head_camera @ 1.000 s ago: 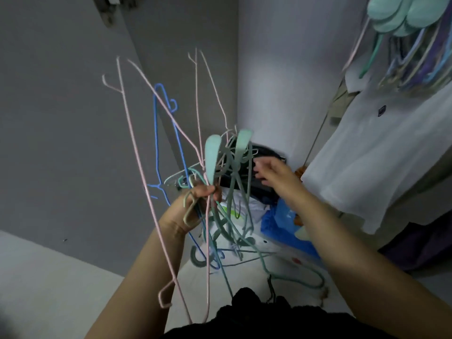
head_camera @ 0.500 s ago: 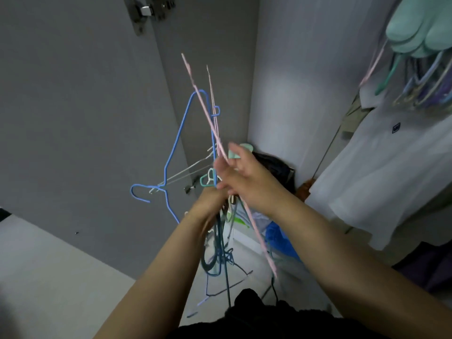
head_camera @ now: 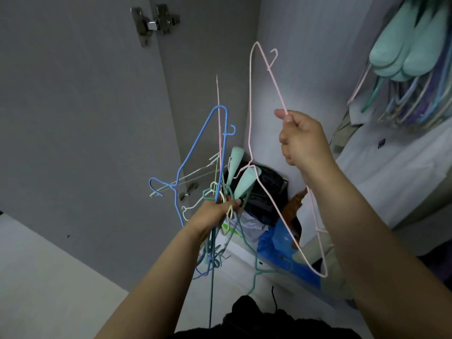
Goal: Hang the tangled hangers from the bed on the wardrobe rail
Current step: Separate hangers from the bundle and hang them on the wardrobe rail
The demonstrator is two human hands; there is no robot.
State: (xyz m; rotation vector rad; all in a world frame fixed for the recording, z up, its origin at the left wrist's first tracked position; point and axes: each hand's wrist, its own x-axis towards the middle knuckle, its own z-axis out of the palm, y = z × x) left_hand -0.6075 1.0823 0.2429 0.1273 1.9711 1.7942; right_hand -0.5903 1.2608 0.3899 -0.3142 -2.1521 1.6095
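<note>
My left hand (head_camera: 215, 212) grips a tangled bunch of hangers (head_camera: 221, 182) in front of the open wardrobe: a blue wire hanger (head_camera: 195, 152), a thin pink one, white wire ones and wide mint plastic ones stick up from my fist, and more dangle below it. My right hand (head_camera: 302, 139) is raised to the right and holds a single pink wire hanger (head_camera: 250, 99) by one side, clear of the bunch, its hook up near the top. The wardrobe rail itself is not in view; hangers hung at the upper right (head_camera: 411, 52) mark where it runs.
The grey wardrobe door (head_camera: 80, 113) with metal hinges (head_camera: 154, 23) stands open on the left. A white shirt (head_camera: 381, 177) hangs at the right under mint and purple hangers. Dark clothes (head_camera: 266, 189) and a blue bag (head_camera: 286, 250) lie on the wardrobe floor.
My right hand pulled one pink wire hanger out of the bunch and lifted it up and to the right. My left hand stays low with the remaining tangle.
</note>
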